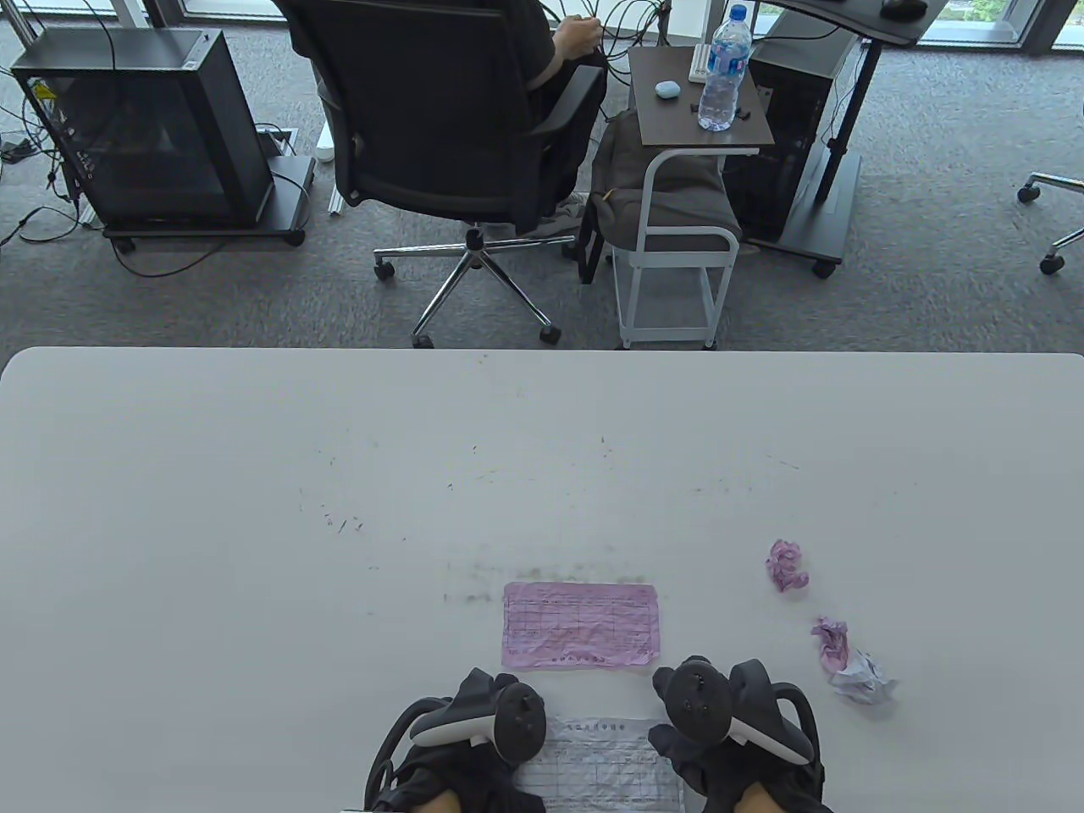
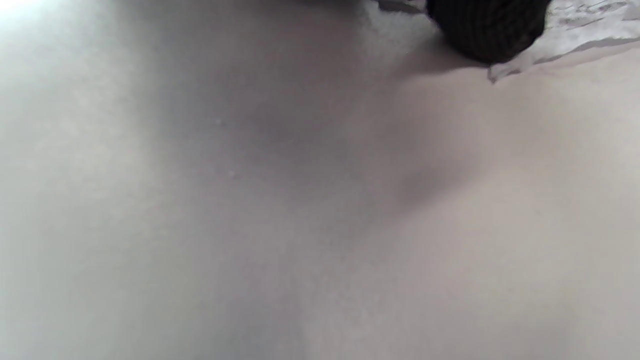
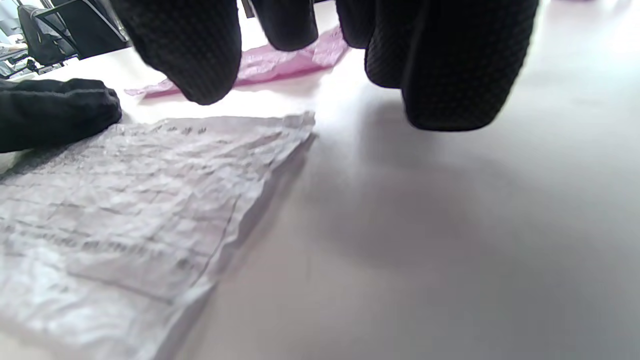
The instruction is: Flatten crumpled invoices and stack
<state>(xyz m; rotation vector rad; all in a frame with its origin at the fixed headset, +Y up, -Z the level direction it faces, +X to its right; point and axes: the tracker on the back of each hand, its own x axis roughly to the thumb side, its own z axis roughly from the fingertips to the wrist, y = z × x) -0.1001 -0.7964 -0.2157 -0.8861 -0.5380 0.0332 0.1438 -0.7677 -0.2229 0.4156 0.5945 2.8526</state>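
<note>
Right wrist view: right hand's fingers (image 3: 200, 55) hover above white invoice (image 3: 125, 200).

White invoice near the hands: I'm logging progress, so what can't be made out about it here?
- White invoice: near edge cut off by the table view's bottom; sides hidden under left hand and right hand.
- Printed text: too small, blurred in the right wrist view.
</note>
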